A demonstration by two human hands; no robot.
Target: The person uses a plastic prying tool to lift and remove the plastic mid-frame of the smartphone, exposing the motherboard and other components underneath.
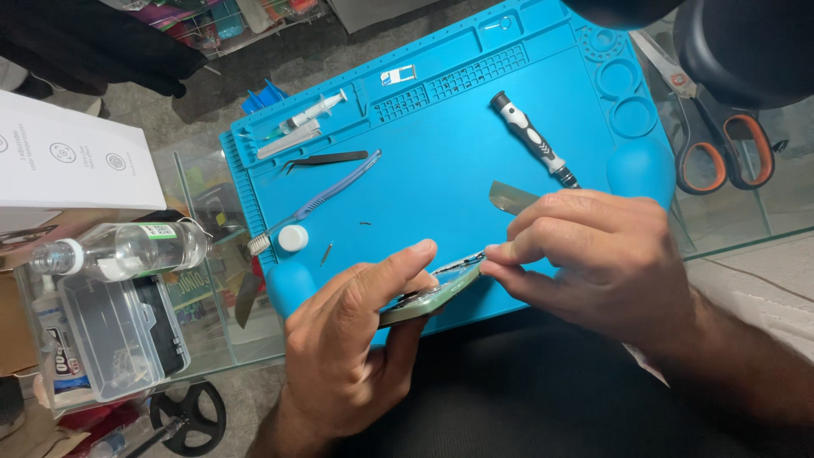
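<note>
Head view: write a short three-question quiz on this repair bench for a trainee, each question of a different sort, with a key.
1. True or false: the left hand grips the pale green phone from below.
2. What flat tool does the right hand hold?
A. the translucent pry blade
B. a hammer
C. a paintbrush
3. Fill in: the black and grey screwdriver lies on the blue ____.

Key:
1. True.
2. A; its tip sticks out above the fingers.
3. Mat. The black tweezers, syringe and toothbrush lie on it too.
</note>
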